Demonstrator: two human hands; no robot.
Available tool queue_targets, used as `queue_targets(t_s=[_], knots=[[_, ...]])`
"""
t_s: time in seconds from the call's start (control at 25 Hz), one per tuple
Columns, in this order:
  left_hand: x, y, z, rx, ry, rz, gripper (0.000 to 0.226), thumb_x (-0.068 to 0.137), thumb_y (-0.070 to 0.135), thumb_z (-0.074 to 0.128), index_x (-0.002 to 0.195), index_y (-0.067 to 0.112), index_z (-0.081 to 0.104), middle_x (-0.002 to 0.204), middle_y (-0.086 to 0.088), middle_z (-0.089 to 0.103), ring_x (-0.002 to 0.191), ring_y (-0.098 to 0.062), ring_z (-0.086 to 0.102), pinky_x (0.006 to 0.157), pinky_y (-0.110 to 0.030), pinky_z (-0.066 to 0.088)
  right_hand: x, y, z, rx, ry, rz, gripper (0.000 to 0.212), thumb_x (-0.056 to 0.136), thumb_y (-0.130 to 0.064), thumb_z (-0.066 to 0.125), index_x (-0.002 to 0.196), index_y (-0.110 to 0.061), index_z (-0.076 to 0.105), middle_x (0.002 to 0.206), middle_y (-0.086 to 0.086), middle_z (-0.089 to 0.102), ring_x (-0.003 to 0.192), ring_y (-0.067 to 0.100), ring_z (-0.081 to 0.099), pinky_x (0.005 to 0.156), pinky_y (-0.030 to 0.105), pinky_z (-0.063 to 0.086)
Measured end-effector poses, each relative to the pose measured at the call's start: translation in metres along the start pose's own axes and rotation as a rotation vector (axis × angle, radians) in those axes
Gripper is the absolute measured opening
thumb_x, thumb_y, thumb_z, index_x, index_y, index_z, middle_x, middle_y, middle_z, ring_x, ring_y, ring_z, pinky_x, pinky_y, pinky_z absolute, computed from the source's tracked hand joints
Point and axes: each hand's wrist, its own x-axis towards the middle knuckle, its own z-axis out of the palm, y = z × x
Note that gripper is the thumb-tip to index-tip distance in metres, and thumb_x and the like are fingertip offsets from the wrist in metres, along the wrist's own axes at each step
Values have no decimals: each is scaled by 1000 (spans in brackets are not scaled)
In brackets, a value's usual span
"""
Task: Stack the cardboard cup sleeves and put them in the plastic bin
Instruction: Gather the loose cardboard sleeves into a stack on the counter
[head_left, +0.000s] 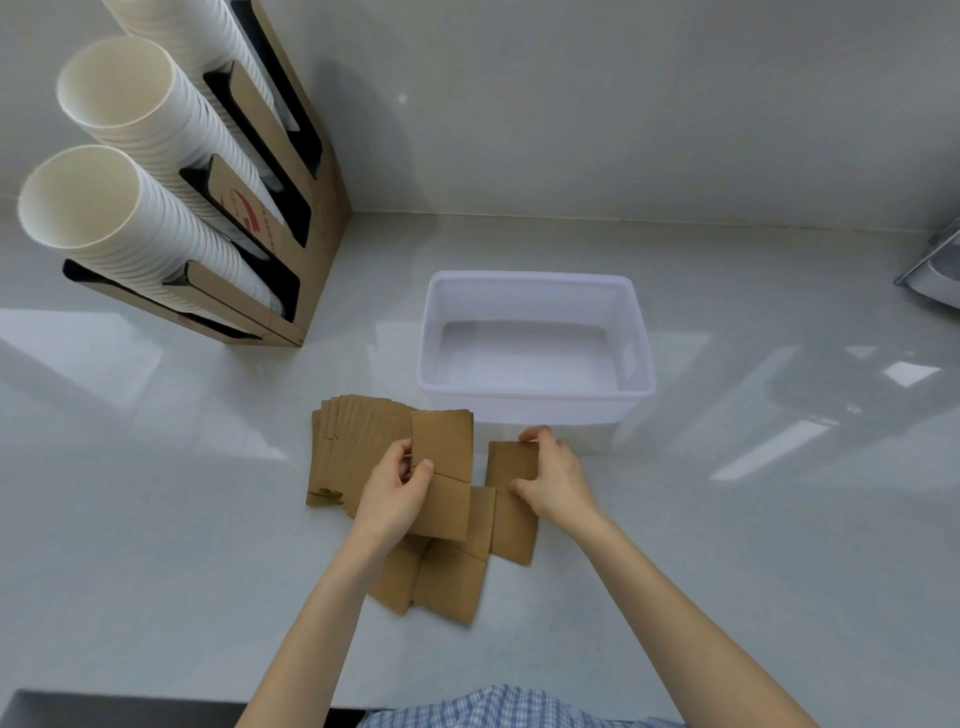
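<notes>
Brown cardboard cup sleeves lie flat on the grey counter in front of a white plastic bin, which holds nothing. A fanned pile of sleeves sits at the left. My left hand grips a small stack of sleeves by its left edge, held just above the pile. My right hand pinches a single sleeve lying just in front of the bin. Several loose sleeves lie scattered nearer to me, partly under my left forearm.
A cardboard dispenser with tall stacks of white paper cups stands at the back left against the wall. A metal object shows at the right edge. The counter's front edge runs along the bottom.
</notes>
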Motion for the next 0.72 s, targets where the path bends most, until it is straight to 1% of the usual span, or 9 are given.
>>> queue_targets(t_s=[0.08, 0.16, 0.24, 0.32, 0.4, 0.48, 0.52, 0.64, 0.72], knots=[[-1, 0, 1, -2, -6, 4, 36, 93, 17, 44, 129, 12, 42, 131, -9, 53, 125, -24, 46, 106, -41, 39, -3, 4, -6, 112, 33, -12, 42, 84, -6, 51, 124, -17, 43, 127, 13, 47, 103, 23, 49, 84, 31, 43], [-2, 0, 3, 4, -12, 8, 36, 93, 18, 44, 128, 12, 42, 131, -9, 53, 126, -23, 45, 106, -41, 39, -9, 8, -17, 232, 78, -6, 37, 88, -6, 45, 123, -17, 46, 123, 10, 51, 89, 18, 49, 78, 27, 39], [-3, 2, 5, 9, -23, 12, 35, 93, 18, 43, 128, 13, 43, 130, -8, 53, 126, -23, 45, 105, -38, 39, -13, 9, -26, 341, 111, 12, 35, 91, -8, 41, 123, -18, 48, 111, 4, 53, 79, 14, 49, 70, 23, 39], [-4, 5, 8, 8, -41, 18, 35, 93, 17, 43, 128, 12, 43, 126, -7, 54, 121, -21, 48, 98, -33, 41, -16, 9, -34, 445, 124, 26, 34, 92, -10, 40, 123, -20, 48, 92, -5, 50, 70, 8, 46, 61, 19, 40], [-8, 8, 11, 3, -61, 25, 33, 94, 16, 42, 126, 12, 44, 121, -5, 55, 112, -17, 51, 91, -29, 41, -17, 6, -38, 569, 108, 43, 34, 92, -11, 42, 124, -19, 46, 86, -5, 49, 75, 10, 50, 65, 21, 43], [-10, 9, 15, -21, -85, 27, 28, 93, 16, 42, 121, 15, 46, 116, -2, 58, 108, -16, 52, 91, -30, 42, -18, 1, -37, 683, 61, 44, 33, 91, -12, 46, 124, -15, 46, 95, 1, 55, 88, 16, 55, 72, 24, 48], [-12, 10, 17, -31, -99, 26, 24, 93, 15, 42, 117, 17, 48, 111, 1, 59, 107, -16, 53, 91, -29, 42, -19, -2, -36, 726, 35, 36, 31, 91, -10, 47, 122, -13, 47, 98, 3, 56, 89, 16, 57, 71, 23, 51], [-16, 12, 20, -49, -150, 29, 24, 94, 16, 39, 116, 17, 48, 107, 2, 59, 103, -15, 55, 83, -26, 44, -22, -9, -28, 768, 10, -7, 27, 88, -9, 53, 114, -14, 50, 92, -2, 57, 84, 10, 58, 62, 18, 54], [-16, 13, 21, -76, -166, 20, 25, 95, 18, 37, 118, 16, 48, 102, 3, 60, 94, -12, 57, 79, -23, 46, -22, -11, -21, 745, 44, -17, 24, 85, -11, 59, 107, -17, 51, 87, -5, 55, 82, 11, 57, 65, 21, 54]])
